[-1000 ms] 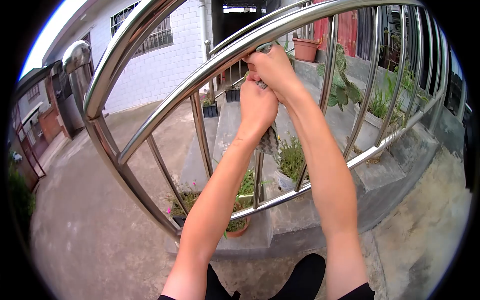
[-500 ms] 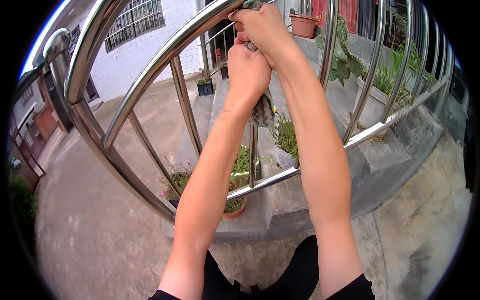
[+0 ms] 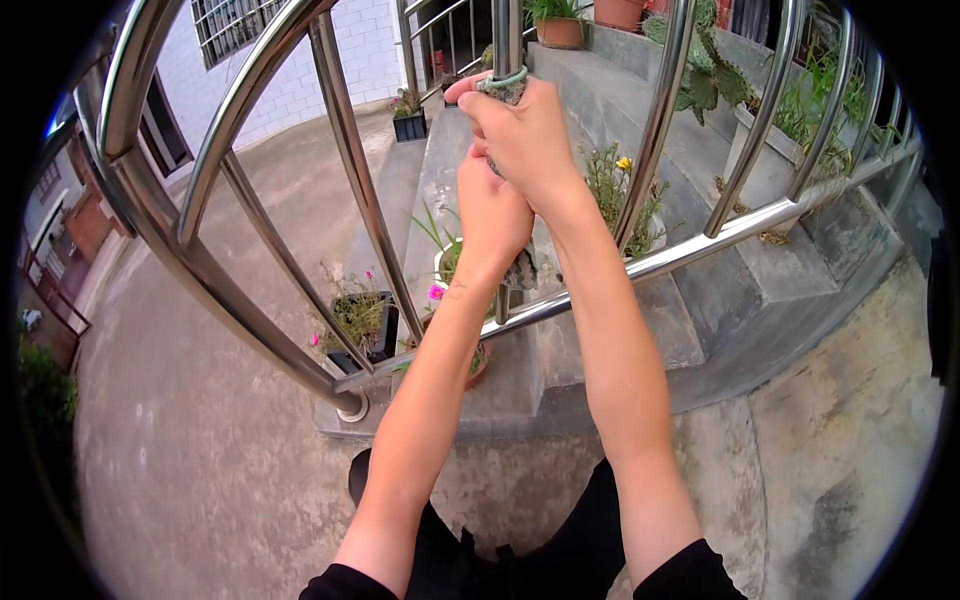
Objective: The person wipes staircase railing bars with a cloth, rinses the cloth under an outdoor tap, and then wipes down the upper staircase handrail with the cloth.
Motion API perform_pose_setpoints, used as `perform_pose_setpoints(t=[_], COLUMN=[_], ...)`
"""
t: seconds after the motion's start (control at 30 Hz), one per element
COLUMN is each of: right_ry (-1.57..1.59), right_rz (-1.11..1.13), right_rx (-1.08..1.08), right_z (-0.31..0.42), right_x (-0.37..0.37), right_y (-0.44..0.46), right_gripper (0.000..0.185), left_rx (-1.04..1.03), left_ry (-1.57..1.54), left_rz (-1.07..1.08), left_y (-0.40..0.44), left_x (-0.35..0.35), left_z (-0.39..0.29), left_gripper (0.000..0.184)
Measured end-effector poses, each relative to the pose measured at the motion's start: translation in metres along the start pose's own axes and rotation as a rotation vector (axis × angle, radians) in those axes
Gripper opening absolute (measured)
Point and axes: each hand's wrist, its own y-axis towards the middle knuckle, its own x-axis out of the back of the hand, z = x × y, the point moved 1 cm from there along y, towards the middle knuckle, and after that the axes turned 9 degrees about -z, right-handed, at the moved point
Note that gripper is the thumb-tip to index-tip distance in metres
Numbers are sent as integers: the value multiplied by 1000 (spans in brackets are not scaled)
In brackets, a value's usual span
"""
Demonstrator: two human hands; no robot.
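Note:
Both hands are closed round a grey, patterned cloth (image 3: 503, 92) wrapped about one upright bar (image 3: 508, 35) of the steel railing. My right hand (image 3: 522, 130) is the upper one, and a pale green edge of the cloth shows above its fingers. Just below and touching it, my left hand (image 3: 490, 205) grips the same cloth. A loose end of the cloth hangs beneath my left hand, close to the railing's lower rail (image 3: 660, 262). The bar is hidden where the fingers and cloth surround it.
Curved steel rails (image 3: 215, 150) stand at the left. Behind the bars, grey concrete steps (image 3: 620, 110) hold potted plants, a black planter (image 3: 375, 325) and a cactus (image 3: 710, 75). A white brick wall (image 3: 290, 75) rises at the back left.
Both hands have slid down the bar with the cloth, from up by the top rail towards the lower rail. The view has tilted further down.

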Motion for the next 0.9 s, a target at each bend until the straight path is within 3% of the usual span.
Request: perform_pose_setpoints(t=[0.13, 0.3, 0.53, 0.9], right_ry=[-28, -128, -186, -356], right_rz=[-36, -110, -151, -100], right_rx=[-55, -106, -146, -134], right_z=[-17, -44, -84, -66], right_x=[4, 7, 15, 12], right_y=[-21, -63, -108, -81], right_gripper=[13, 11, 9, 12], left_rx=[39, 141, 275, 223], left_ry=[-2, 60, 21, 112], left_rz=[-104, 46, 69, -23], left_y=[-21, -58, -106, -89], left_x=[3, 13, 21, 15], left_z=[14, 47, 96, 64], left_gripper=[16, 25, 27, 29])
